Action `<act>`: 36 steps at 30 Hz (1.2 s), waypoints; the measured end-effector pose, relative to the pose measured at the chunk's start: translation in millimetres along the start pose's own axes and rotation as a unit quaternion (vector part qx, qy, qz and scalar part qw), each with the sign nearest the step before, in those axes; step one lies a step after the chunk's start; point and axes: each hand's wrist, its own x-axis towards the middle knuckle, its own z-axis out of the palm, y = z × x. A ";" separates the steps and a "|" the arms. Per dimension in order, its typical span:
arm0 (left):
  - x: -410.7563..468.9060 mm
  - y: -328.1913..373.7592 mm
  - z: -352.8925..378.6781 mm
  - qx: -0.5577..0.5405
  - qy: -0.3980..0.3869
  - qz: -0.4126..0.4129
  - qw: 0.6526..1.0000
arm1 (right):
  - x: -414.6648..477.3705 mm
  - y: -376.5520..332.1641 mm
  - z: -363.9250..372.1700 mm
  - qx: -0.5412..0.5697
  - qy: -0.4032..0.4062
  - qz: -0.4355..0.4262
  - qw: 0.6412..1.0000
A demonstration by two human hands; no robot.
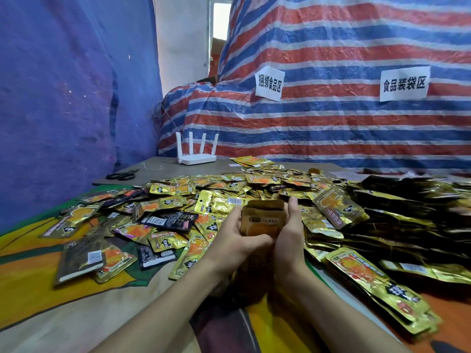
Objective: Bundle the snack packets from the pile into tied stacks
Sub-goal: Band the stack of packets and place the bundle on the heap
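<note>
A small upright stack of gold snack packets (pixel 262 219) is clasped between both hands in the middle of the view. My left hand (pixel 235 238) grips its left side and front, fingers curled under it. My right hand (pixel 289 231) holds the right side, thumb pointing up along the edge. A wide pile of loose gold and black packets (pixel 193 197) spreads over the table behind and around the hands. Packets lying in overlapping rows (pixel 382 284) run along the right.
Black scissors (pixel 121 175) lie at the table's far left, with a bit of white string (pixel 153 166) beside them. A white router (pixel 197 155) stands at the back. A striped tarp (pixel 331 110) with two paper labels rises behind; a blue sheet (pixel 63 98) hangs on the left.
</note>
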 end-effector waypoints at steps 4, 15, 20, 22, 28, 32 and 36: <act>3.3 10.8 -6.8 0.062 -0.033 0.037 0.997 | 1.4 -2.6 -2.3 0.031 -0.052 0.084 0.995; -2.7 12.1 -4.1 0.022 0.012 0.090 0.996 | -0.2 -12.6 6.3 -0.042 -0.027 0.089 0.995; -1.1 9.2 -1.5 0.035 0.038 0.098 0.994 | -11.2 -32.5 0.9 -0.171 0.002 0.030 0.985; -2.0 8.0 0.0 0.040 0.034 0.098 0.994 | -13.9 -45.0 -11.2 -0.228 0.003 0.008 0.974; -14.0 12.8 7.4 0.117 -0.007 0.155 0.981 | -24.6 -108.7 -87.3 -0.442 0.022 -0.061 0.895; -23.5 22.8 16.3 0.209 -0.059 0.223 0.950 | -30.6 -152.6 -157.5 -0.619 0.087 -0.020 0.780; -23.6 21.9 19.1 0.225 -0.066 0.227 0.945 | -35.7 -175.7 -225.5 -0.769 0.097 0.105 0.623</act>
